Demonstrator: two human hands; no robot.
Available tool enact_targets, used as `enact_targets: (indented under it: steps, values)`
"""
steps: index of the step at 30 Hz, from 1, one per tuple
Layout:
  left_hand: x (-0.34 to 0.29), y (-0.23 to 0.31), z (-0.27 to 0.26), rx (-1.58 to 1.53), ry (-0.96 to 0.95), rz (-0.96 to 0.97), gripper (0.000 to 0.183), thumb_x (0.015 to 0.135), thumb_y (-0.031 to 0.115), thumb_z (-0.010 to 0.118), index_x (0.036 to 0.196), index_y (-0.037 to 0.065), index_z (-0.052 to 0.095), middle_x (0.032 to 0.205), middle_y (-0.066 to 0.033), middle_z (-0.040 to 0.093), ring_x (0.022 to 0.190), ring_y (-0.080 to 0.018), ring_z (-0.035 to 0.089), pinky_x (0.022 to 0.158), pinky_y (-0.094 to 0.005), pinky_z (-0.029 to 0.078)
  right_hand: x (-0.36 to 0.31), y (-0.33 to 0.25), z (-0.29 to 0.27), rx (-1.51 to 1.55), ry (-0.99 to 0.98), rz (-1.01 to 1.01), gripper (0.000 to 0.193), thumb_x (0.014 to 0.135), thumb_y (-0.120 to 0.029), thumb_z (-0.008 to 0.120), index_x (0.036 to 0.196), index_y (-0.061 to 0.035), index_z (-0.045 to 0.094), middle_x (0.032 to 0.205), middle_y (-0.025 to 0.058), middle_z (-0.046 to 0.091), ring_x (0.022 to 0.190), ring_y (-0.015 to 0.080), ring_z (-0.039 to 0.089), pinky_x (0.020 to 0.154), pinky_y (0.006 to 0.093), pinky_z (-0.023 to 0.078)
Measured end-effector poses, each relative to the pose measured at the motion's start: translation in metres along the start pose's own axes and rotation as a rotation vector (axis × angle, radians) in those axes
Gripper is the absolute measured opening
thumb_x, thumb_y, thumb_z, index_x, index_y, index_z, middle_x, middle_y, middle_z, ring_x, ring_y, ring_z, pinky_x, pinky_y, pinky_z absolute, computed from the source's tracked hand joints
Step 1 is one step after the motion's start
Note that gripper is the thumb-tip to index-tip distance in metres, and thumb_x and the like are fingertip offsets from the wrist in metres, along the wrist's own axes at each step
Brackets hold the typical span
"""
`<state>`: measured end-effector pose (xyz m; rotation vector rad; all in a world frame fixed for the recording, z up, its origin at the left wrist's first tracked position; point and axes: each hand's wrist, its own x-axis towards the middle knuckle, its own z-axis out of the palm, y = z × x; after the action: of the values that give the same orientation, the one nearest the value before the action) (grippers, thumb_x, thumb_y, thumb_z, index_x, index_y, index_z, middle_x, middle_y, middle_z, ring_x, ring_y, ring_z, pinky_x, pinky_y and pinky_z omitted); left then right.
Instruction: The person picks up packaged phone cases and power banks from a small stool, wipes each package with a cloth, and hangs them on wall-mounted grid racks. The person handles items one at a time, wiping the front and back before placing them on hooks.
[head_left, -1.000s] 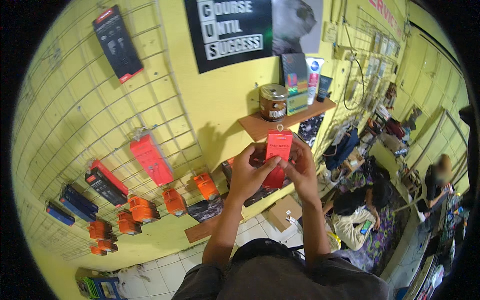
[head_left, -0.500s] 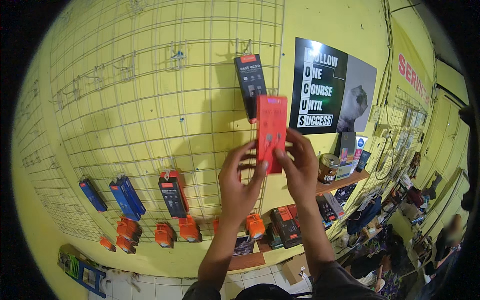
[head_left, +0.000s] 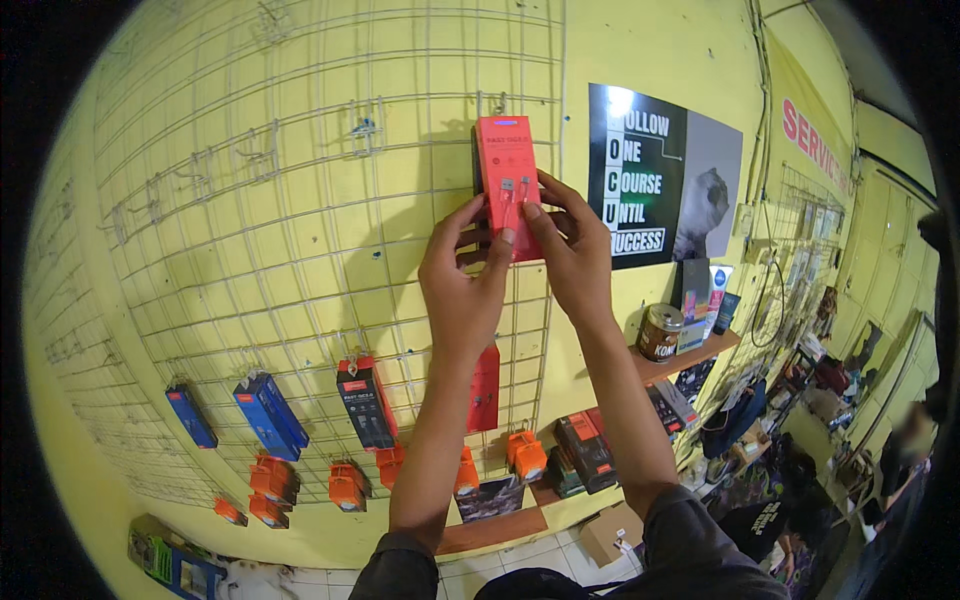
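Note:
A red USB cable box (head_left: 508, 160), with a cable pictured on its front, is held upright against the wire grid (head_left: 420, 97). My left hand (head_left: 465, 265) grips its lower left edge, thumb on the front. On the lower right edge my right hand (head_left: 577, 250) closes in the same way. The box's top sits just below a metal hook (head_left: 499, 103); whether the hook passes through its hang tab I cannot tell. Behind it, mostly covered, a black box (head_left: 478, 165) shows along the left side.
Lower on the grid hang blue boxes (head_left: 270, 410), a black box (head_left: 366, 405), a red box (head_left: 484, 395) and several orange packs (head_left: 525, 455). Right of the grid are a poster (head_left: 640, 175) and a wooden shelf (head_left: 690, 358) with a tin (head_left: 660, 333). Another person (head_left: 905, 445) is at far right.
Both hands have raised the red cable box up and to the left, from below the hanging black box to in front of it. The view has shifted slightly.

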<state>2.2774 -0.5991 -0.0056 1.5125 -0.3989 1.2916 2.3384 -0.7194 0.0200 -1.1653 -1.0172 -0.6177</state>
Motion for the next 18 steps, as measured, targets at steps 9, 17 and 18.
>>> enact_targets:
  steps: [9, 17, 18]
  values:
    - [-0.092, -0.010, 0.022, 0.514, 0.319, 0.314, 0.043, 0.097, 0.007, 0.074, 0.136, 0.002, 0.058, 0.131, -0.0152, 0.060, 0.121, -0.0286, 0.058, 0.100, -0.0430, 0.048, -0.106, 0.021, -0.053, -0.323, 0.179, -0.124, 0.042, 0.097, -0.011, 0.073, 0.136, -0.0014, 0.063, 0.122, 0.0191, 0.063, 0.104, 0.0316, 0.065, 0.090, 0.0395, 0.054]
    - [-0.242, -0.053, 0.116, -0.007, -0.327, -0.076, 0.020, 0.096, 0.000, 0.069, 0.117, 0.000, 0.067, 0.098, -0.0106, 0.068, 0.083, -0.0201, 0.065, 0.075, -0.0324, 0.053, -0.274, 0.068, -0.229, -0.778, 0.563, 0.321, 0.022, 0.095, -0.002, 0.069, 0.117, -0.0022, 0.070, 0.113, 0.0128, 0.068, 0.100, 0.0219, 0.065, 0.087, 0.0346, 0.052]
    - [-0.254, -0.061, 0.129, -0.027, -0.399, -0.110, 0.020, 0.096, 0.001, 0.069, 0.117, 0.000, 0.067, 0.096, -0.0100, 0.068, 0.080, -0.0194, 0.064, 0.073, -0.0316, 0.053, -0.289, 0.084, -0.256, -0.909, 0.565, 0.394, 0.025, 0.094, -0.004, 0.071, 0.119, -0.0027, 0.069, 0.115, 0.0145, 0.067, 0.105, 0.0256, 0.064, 0.090, 0.0375, 0.051]
